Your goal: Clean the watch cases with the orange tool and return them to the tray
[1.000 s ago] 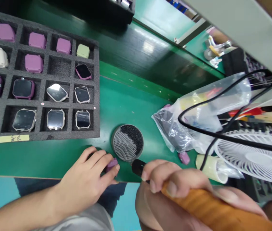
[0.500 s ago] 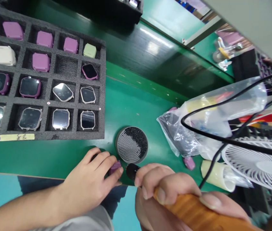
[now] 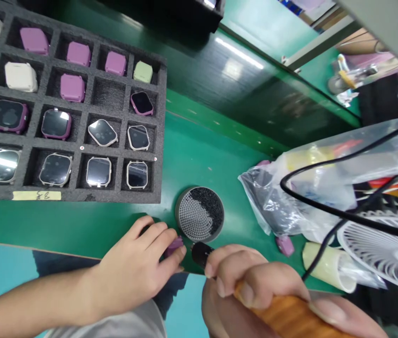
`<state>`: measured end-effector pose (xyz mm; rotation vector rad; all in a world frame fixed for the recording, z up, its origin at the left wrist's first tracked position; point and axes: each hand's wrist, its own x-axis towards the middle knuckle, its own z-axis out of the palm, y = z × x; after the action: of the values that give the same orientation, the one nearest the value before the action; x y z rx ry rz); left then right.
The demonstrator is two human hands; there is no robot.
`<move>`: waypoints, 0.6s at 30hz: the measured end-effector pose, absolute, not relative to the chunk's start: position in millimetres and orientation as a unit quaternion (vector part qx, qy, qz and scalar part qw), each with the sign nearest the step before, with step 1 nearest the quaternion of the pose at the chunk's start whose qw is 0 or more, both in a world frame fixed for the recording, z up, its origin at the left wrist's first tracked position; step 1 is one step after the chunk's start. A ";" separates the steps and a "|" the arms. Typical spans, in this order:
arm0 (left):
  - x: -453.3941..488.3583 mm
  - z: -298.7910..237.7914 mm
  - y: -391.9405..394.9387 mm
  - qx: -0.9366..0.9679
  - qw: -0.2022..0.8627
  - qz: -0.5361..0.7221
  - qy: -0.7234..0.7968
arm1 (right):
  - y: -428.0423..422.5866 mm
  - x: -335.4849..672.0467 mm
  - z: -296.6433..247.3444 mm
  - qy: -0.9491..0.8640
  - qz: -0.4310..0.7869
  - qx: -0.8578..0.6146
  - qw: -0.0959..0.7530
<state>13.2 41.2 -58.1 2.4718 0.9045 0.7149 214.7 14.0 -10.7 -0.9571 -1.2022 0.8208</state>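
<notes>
With our left hand point(image 3: 139, 277) pinching the purple watch case point(image 3: 175, 245) at the bench's near edge and our right hand point(image 3: 255, 286) wrapped around the orange driver point(image 3: 290, 317), a slipping tip could knock the case off.

Both hands, left point(image 3: 139, 272) and right point(image 3: 255, 286), curled closed, nearly touching.

Green workbench point(image 3: 192, 155) under and beyond the hands, ceiling light glaring off its dark far strip point(image 3: 234, 70); grey shelf point(image 3: 389, 28) overhead right.
</notes>
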 end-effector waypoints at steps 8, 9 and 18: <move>13.1 -57.4 42.2 0.888 0.200 0.259 0.322 | 13.2 200.1 -8.1 -0.521 0.333 -0.449 0.645; 13.2 -57.4 42.5 0.888 0.199 0.260 0.323 | 11.3 200.5 -9.2 -0.514 0.332 -0.455 0.647; 13.8 -54.8 42.2 0.881 0.214 0.261 0.330 | 19.7 240.4 -2.2 -0.520 0.503 -0.455 0.519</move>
<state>13.8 42.2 -54.8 2.4460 0.9168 0.7250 240.4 19.7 -2.2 -1.0909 -1.2478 1.2056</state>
